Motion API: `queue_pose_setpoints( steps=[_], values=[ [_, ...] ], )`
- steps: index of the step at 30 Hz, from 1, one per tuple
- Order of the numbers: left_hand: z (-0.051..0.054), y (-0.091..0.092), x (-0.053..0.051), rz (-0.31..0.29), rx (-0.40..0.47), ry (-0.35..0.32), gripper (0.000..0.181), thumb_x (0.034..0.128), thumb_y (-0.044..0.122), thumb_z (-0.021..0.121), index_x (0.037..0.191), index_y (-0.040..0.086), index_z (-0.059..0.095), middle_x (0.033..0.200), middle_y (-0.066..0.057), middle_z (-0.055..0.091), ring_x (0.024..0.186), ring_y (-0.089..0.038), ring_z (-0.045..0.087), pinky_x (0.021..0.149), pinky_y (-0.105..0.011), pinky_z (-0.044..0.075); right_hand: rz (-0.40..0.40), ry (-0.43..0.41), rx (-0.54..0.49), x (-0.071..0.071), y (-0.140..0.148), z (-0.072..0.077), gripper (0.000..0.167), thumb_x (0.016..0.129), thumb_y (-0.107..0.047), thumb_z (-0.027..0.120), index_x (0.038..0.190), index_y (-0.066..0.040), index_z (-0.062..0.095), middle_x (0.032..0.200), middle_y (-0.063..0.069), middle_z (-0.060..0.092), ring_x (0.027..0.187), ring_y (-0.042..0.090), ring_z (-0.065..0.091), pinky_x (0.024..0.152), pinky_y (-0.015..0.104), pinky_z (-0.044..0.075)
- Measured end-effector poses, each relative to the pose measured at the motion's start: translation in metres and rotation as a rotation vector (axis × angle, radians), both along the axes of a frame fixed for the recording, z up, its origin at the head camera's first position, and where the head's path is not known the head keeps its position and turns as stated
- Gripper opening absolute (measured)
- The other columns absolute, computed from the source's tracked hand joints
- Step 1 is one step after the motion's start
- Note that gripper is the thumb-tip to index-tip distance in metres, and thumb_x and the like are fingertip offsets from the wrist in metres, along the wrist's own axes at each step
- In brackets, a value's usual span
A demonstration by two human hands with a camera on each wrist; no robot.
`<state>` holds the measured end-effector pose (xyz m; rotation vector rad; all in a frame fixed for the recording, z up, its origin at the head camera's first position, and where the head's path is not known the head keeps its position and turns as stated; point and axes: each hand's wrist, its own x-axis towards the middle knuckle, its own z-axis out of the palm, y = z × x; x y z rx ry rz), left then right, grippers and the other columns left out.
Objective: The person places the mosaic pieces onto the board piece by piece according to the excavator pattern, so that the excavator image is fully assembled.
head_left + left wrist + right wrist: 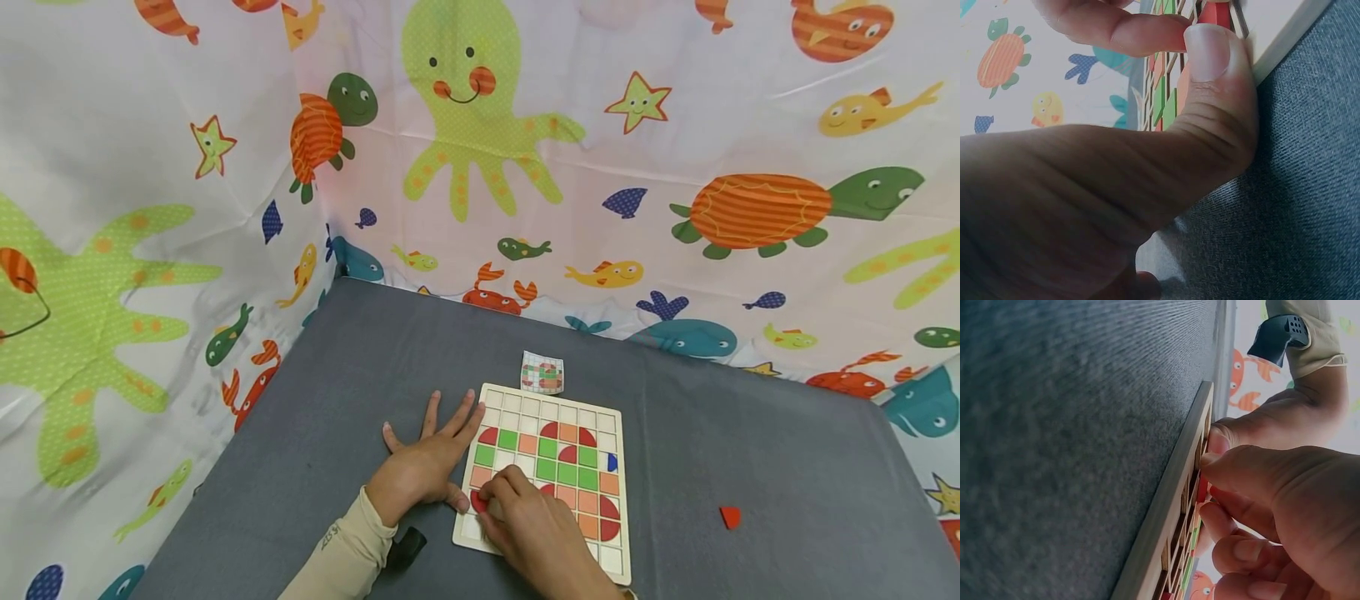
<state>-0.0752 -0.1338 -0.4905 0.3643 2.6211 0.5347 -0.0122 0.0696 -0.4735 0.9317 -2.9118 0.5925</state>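
Observation:
A wooden grid board (611,560) lies on the grey cloth, holding green and salmon squares and red quarter-circle pieces. My right hand (538,527) pinches a red quarter-circle piece (477,502) at a cell by the board's lower left edge; its thumb and curled fingers meet around the piece in the right wrist view. The left hand (422,468) lies at the board's left side with fingers spread. Its thumb (1219,81) touches the board's edge beside that red piece. A blue piece (612,462) sits in a cell on the right.
Behind the board lies a small pattern card (542,372) with a coloured grid. A loose red piece (731,517) rests on the grey cloth (690,433) to the right. A black object (407,549) is by the left wrist. Curtains with sea animals (465,100) stand behind and at left.

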Motion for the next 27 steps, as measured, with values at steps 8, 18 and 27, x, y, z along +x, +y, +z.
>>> queue_pose_setpoints(
  steps=[8, 18, 27],
  values=[
    [-0.013, -0.002, -0.003, 0.003, -0.002, -0.009, 0.149, 0.0583, 0.051, 0.095, 0.170, 0.043, -0.002, 0.177, 0.016, -0.014, 0.161, -0.037, -0.024, 0.093, -0.099, -0.010, -0.005, -0.036, -0.003, -0.001, -0.001, 0.001, 0.016, 0.095, -0.027, 0.083, 0.106, -0.019, 0.076, 0.106, -0.007, 0.064, 0.070, -0.002, 0.056, 0.051, 0.017, 0.046],
    [-0.009, -0.002, -0.001, 0.002, -0.019, 0.000, 0.149, 0.0583, 0.054, 0.094, 0.171, 0.042, -0.002, 0.177, 0.016, -0.013, 0.162, -0.036, -0.023, 0.092, -0.099, -0.010, -0.018, -0.026, -0.018, -0.002, -0.001, -0.001, 0.011, 0.096, -0.028, 0.082, 0.104, -0.021, 0.077, 0.102, -0.010, 0.063, 0.069, -0.002, 0.057, 0.051, 0.017, 0.045],
    [-0.016, -0.002, -0.004, 0.008, -0.002, -0.001, 0.149, 0.0575, 0.051, 0.095, 0.171, 0.042, -0.001, 0.177, 0.015, -0.013, 0.161, -0.037, -0.025, 0.094, -0.098, -0.010, -0.037, -0.003, -0.002, -0.003, -0.002, -0.001, 0.013, 0.097, -0.034, 0.079, 0.099, -0.022, 0.076, 0.096, -0.009, 0.062, 0.066, -0.002, 0.055, 0.049, 0.018, 0.041]
  ],
)
